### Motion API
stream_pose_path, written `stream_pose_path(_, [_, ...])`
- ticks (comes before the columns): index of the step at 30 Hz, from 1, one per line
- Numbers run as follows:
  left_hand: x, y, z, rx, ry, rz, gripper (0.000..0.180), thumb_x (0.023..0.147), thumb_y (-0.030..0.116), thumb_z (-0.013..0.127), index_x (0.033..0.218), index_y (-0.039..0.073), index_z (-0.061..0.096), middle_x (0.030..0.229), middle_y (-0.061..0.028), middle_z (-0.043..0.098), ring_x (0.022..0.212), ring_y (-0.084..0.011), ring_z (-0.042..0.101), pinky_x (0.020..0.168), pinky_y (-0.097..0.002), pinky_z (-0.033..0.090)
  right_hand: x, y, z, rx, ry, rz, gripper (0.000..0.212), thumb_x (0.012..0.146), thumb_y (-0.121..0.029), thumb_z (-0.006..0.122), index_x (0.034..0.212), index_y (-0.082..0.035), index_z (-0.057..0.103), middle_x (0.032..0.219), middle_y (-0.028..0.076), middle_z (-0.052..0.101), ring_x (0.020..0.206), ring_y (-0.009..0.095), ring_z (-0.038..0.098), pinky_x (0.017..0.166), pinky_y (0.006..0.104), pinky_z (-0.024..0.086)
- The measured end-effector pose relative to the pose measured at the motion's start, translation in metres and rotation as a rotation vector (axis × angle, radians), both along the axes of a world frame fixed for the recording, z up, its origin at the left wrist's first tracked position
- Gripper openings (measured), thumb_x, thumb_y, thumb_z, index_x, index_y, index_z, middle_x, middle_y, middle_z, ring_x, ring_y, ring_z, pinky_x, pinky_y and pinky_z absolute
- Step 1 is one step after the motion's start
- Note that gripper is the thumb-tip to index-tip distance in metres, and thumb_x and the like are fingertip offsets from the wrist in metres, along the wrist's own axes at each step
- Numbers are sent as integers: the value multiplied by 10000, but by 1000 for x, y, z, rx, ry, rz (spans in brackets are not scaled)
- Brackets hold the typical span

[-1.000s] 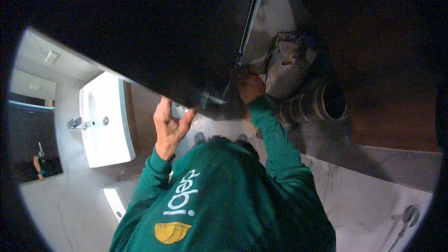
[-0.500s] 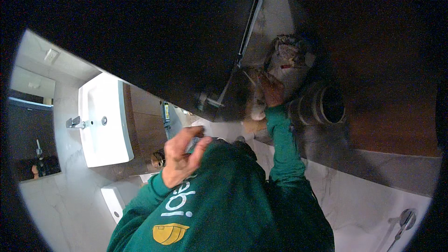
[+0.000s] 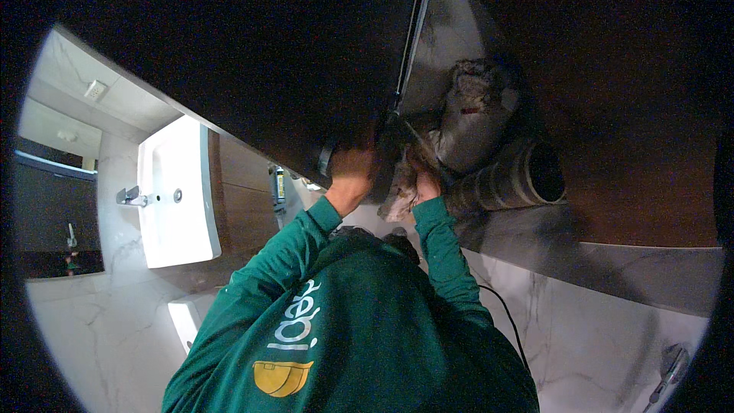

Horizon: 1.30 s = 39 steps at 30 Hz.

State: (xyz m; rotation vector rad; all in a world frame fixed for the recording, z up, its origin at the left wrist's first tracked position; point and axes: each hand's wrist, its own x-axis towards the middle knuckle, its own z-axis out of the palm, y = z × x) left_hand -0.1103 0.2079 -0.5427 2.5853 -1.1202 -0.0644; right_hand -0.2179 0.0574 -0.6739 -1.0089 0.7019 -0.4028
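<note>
My right hand (image 3: 424,180) is closed around a pale, stained cloth (image 3: 399,196) that hangs beneath the fingers. A thin, light stick-like piece (image 3: 419,138) slants up beside that hand; whether I grip it too is unclear. My left hand (image 3: 355,172) reaches to the dark door (image 3: 290,84), right beside its metal handle (image 3: 327,157). Shadow hides the left fingers, so their grip does not show. The metal-lined edge (image 3: 410,46) of the door runs upward above both hands.
Beyond my right hand stands a pale bulky sack (image 3: 475,126) with a crumpled top. Next to it is a ribbed cylindrical container (image 3: 501,177) with a dark round mouth. At left are a white washbasin (image 3: 180,199) and tap (image 3: 131,197). A black cable (image 3: 506,310) runs by my right side.
My left hand has moved up and right from in front of my body to the door handle. My right hand has come down and left, nearer to it, with the cloth.
</note>
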Motion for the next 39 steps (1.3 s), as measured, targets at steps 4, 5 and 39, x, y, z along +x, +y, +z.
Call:
stream_pose_path(4, [-12, 29, 2, -182, -164, -67, 637, 807, 154, 613, 1415, 40, 459, 1269, -251, 572, 1100, -441, 563, 969, -528, 445, 16, 20, 21, 427, 68, -21, 425, 972, -270, 603, 1342, -62, 585, 1357, 77, 570, 1203, 224, 551, 1023, 338, 457])
stream_pose_path(5, [-13, 32, 2, -242, -232, -102, 635, 800, 132, 614, 1404, 17, 457, 1230, -261, 577, 1062, -435, 572, 934, -507, 466, 21, 23, 27, 454, 58, -28, 428, 969, -275, 606, 1340, -62, 586, 1352, 77, 572, 1199, 225, 552, 1021, 339, 459])
stream_pose_path(39, [-40, 52, 0, -198, -280, -236, 272, 733, 171, 659, 945, 1, 676, 924, -238, 667, 768, -367, 672, 633, -447, 542, 25, -15, 1, -121, 187, 76, 538, 869, -431, 722, 1271, -88, 619, 1200, 90, 629, 1071, 234, 613, 951, 361, 495])
